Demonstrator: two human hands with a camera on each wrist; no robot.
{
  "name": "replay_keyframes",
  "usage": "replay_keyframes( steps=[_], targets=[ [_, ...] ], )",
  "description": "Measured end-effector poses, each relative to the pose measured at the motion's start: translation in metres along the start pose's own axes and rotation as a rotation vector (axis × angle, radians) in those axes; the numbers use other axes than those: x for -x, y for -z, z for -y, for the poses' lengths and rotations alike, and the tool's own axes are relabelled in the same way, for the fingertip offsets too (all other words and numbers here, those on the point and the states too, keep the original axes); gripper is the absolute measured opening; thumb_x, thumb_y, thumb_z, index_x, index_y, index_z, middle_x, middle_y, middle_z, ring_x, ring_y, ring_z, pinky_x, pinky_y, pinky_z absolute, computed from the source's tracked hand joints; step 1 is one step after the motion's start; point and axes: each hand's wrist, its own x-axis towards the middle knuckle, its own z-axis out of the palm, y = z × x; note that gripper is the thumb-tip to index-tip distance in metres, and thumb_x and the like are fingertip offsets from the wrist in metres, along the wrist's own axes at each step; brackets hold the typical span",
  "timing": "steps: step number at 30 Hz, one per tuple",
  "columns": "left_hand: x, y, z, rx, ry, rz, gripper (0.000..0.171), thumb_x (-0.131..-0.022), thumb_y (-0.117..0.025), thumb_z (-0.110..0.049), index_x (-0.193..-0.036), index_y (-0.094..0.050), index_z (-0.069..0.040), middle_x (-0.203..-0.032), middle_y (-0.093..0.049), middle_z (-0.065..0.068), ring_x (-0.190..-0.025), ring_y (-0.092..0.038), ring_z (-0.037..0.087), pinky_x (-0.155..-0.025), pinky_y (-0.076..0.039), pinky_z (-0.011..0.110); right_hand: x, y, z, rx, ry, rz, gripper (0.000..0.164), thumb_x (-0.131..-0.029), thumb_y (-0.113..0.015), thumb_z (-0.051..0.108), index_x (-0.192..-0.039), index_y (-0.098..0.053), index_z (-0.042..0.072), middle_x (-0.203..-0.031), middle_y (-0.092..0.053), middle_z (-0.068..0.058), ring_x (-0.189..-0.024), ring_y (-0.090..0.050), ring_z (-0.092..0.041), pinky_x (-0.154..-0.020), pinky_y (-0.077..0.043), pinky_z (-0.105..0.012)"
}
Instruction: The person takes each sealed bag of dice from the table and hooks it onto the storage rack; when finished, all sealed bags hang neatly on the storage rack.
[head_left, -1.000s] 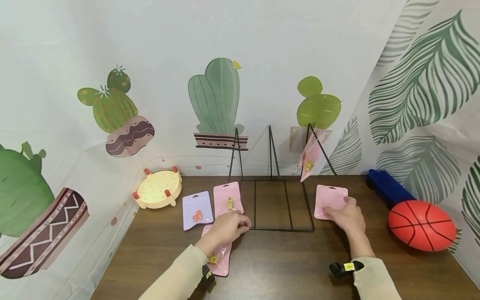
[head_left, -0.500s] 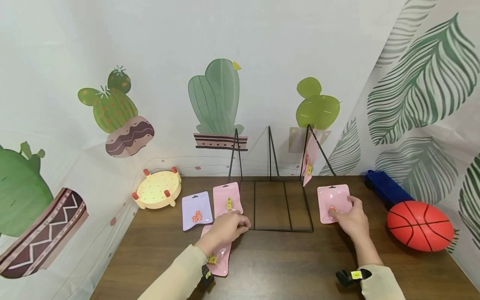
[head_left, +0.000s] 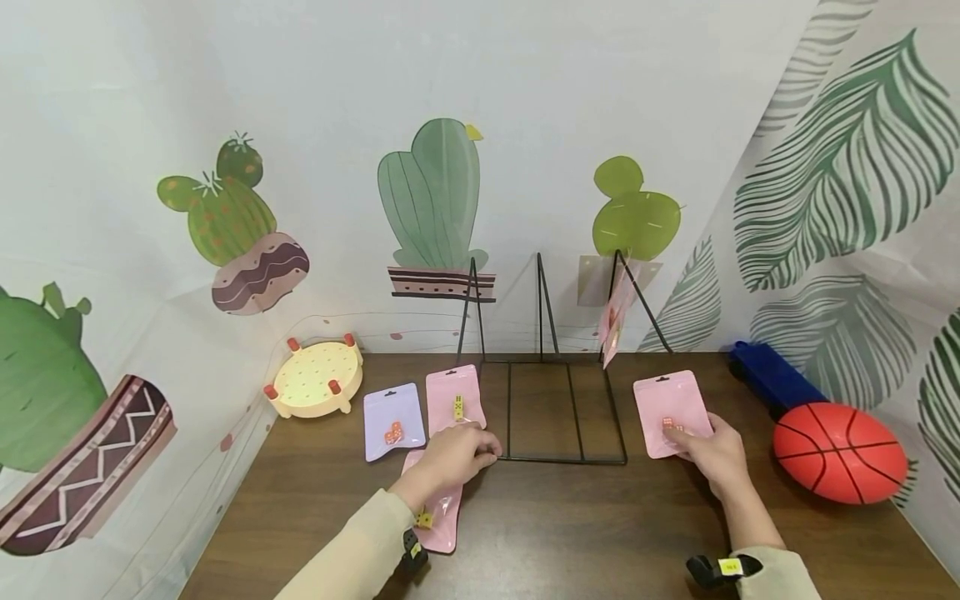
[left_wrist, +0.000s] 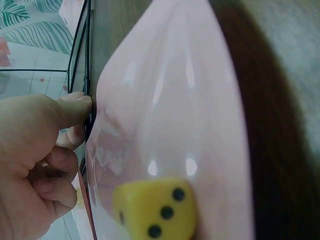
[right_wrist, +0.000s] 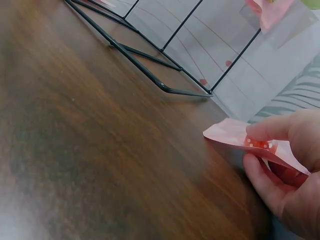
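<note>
My right hand pinches a pink zip bag by its lower right part, thumb on top and fingers beneath. Orange dice show through its front. At the front left corner of a black wire display rack, my left hand pinches the wire between thumb and finger. Under that forearm lies a pink bag with yellow dice, which fills much of the left wrist view. Another pink bag sits just beyond the left hand, beside a lilac bag with orange dice.
One pink bag hangs from the rack's right hook. A yellow round stool-like toy with red-tipped legs stands at the back left. To the right are a red ball with black lines and a blue object.
My right hand has drawn the pink bag slightly toward me and to the right, lifting its near end. The hanging bag has swung and turned. My left hand stays on the rack.
</note>
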Motion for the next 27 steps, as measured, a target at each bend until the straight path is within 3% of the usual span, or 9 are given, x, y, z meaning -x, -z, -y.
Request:
replay_keyframes(
  steps=[5, 11, 18, 27],
  targets=[
    [0.000, 0.001, 0.000, 0.001, 0.001, 0.000, 0.008, -0.087, -0.069, -0.033, -0.096, -0.071, -0.034, -0.083, -0.059, -0.019, -0.081, -0.055, 0.004, -0.066, -0.045, 0.030, 0.004, 0.004, -0.001, -0.029, 0.003, 0.053, 0.076, -0.083, -0.075, 0.030, -0.134, -0.036, -0.011, -0.114, -0.054, -0.023, -0.079, -0.062, -0.009, -0.069, -0.054, -0.026],
    [0.000, 0.001, -0.001, 0.006, -0.004, -0.002, 0.008, -0.088, -0.069, -0.032, -0.096, -0.071, -0.034, -0.084, -0.060, -0.019, -0.081, -0.055, 0.004, -0.067, -0.045, 0.030, 0.009, 0.009, -0.001, -0.130, 0.012, 0.097, 0.075, -0.081, -0.077, 0.028, -0.132, -0.035, -0.008, -0.099, -0.060, -0.010, -0.077, -0.066, -0.014, -0.068, -0.055, -0.034],
    [0.001, 0.001, 0.000, 0.010, -0.009, -0.004, 0.008, -0.087, -0.069, -0.031, -0.096, -0.071, -0.033, -0.083, -0.059, -0.019, -0.080, -0.055, 0.004, -0.067, -0.045, 0.030, 0.017, 0.010, 0.002, -0.166, 0.031, 0.139, 0.065, -0.084, -0.074, 0.023, -0.130, -0.037, -0.005, -0.098, -0.062, -0.010, -0.079, -0.068, -0.017, -0.069, -0.055, -0.036],
    [0.001, -0.001, 0.001, 0.008, -0.010, -0.007, 0.008, -0.087, -0.070, -0.031, -0.095, -0.071, -0.034, -0.082, -0.059, -0.018, -0.079, -0.054, 0.004, -0.065, -0.044, 0.029, 0.031, 0.007, 0.010, -0.303, 0.153, 0.175, 0.048, -0.086, -0.071, 0.007, -0.122, -0.042, -0.003, -0.093, -0.064, -0.003, -0.074, -0.069, -0.021, -0.063, -0.054, -0.040]
  ],
)
